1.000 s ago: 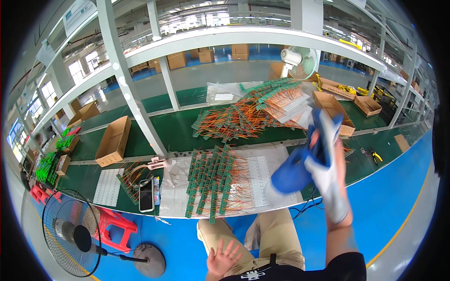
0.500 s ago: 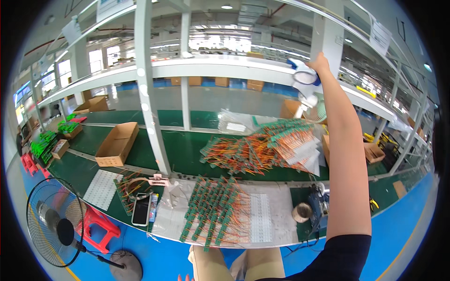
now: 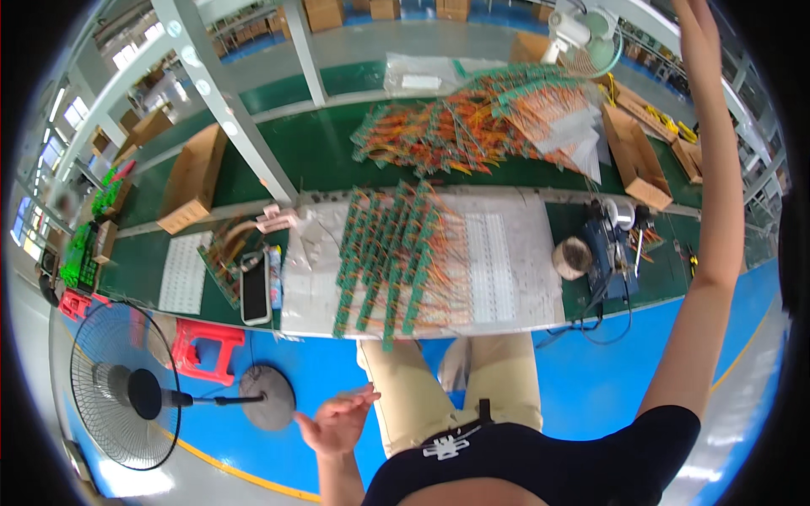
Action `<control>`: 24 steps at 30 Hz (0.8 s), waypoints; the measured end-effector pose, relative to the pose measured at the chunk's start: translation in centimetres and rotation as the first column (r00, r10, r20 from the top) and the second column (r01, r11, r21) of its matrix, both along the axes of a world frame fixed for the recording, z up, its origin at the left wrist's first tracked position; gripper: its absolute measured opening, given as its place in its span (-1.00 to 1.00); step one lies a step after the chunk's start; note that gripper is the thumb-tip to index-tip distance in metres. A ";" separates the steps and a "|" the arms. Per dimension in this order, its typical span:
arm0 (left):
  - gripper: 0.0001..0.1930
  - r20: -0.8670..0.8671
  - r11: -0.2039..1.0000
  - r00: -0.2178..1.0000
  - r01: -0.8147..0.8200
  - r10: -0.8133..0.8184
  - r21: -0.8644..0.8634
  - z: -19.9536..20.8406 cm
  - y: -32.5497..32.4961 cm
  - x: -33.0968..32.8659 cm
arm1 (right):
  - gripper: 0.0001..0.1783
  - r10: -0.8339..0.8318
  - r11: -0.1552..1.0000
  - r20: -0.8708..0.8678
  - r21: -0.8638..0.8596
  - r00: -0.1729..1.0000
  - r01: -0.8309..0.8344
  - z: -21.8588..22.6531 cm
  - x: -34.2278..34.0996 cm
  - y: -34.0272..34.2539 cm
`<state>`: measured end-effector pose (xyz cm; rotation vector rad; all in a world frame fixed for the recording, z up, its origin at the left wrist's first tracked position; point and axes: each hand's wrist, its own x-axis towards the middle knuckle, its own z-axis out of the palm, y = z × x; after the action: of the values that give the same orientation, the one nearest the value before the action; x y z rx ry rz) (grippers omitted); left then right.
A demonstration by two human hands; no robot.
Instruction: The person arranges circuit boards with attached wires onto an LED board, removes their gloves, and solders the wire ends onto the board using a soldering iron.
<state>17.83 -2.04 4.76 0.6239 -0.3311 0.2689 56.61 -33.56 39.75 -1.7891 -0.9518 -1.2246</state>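
Observation:
My left hand [image 3: 337, 422] is raised in front of the table's near edge, beside my left thigh. Its palm shows, its fingers are loosely stretched, and nothing is in it. My right arm reaches up along the right side, and my right hand [image 3: 699, 29] is cut off at the upper rim near the shelf beam; its fingertips and anything in them are hidden. On a whitish sheet [image 3: 531, 270] in front of me lie rows of narrow green circuit boards [image 3: 396, 244] with orange wires. A white gridded panel [image 3: 492, 270] lies at their right.
Behind lies a heap of wired boards [image 3: 447, 139]. Left are a phone [image 3: 256, 291], a pink-and-white clamp [image 3: 277, 219] and a cardboard box [image 3: 192, 179]. Right stand a blue bench device [image 3: 614, 261] and a round tin [image 3: 573, 257]. A floor fan [image 3: 139, 392] stands lower left.
The view has tipped downward. My left hand has come up into view. My right hand, earlier at a blue-and-white round object on the shelf, now sits at the upper right rim.

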 end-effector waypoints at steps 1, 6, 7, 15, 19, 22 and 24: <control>-0.20 0.148 0.996 0.988 0.025 -0.038 0.091 2.8 -0.6 1.5 | -0.45 -0.034 0.997 -0.060 -0.074 0.998 0.030 -2.9 -2.1 -1.1; -0.38 0.478 0.995 0.876 0.020 -0.065 0.099 12.2 -6.6 4.3 | -0.64 -0.225 0.854 -0.066 -0.493 0.972 0.164 -21.0 -17.5 -1.3; -0.38 0.463 0.995 0.883 0.036 -0.076 0.096 12.4 -6.7 4.0 | -0.64 -0.222 0.875 -0.201 -0.474 0.954 0.104 -24.0 -19.3 -1.3; -0.54 0.635 0.972 0.741 0.105 -0.218 0.212 12.8 -10.8 6.2 | -0.73 0.540 0.737 -0.690 0.664 0.482 0.126 -39.8 -24.7 -3.0; -0.59 0.519 0.970 0.824 0.145 -0.228 0.196 13.6 -13.0 6.4 | -0.51 0.892 -0.100 0.031 0.986 0.452 0.131 -38.0 -20.1 -3.7; -0.61 0.429 0.990 0.893 0.106 -0.137 0.095 14.4 -15.0 5.7 | -0.40 0.837 -0.488 0.412 0.860 0.360 0.152 -36.9 -15.3 -4.0; -0.62 0.408 0.995 0.909 0.060 -0.086 0.077 14.5 -15.3 6.0 | -0.39 0.817 -0.494 0.412 0.861 0.403 0.123 -37.2 -12.6 -3.9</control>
<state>23.84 -17.36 19.22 0.6126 -0.7714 0.3189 44.05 -37.46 2.55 0.0401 0.0359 -0.1462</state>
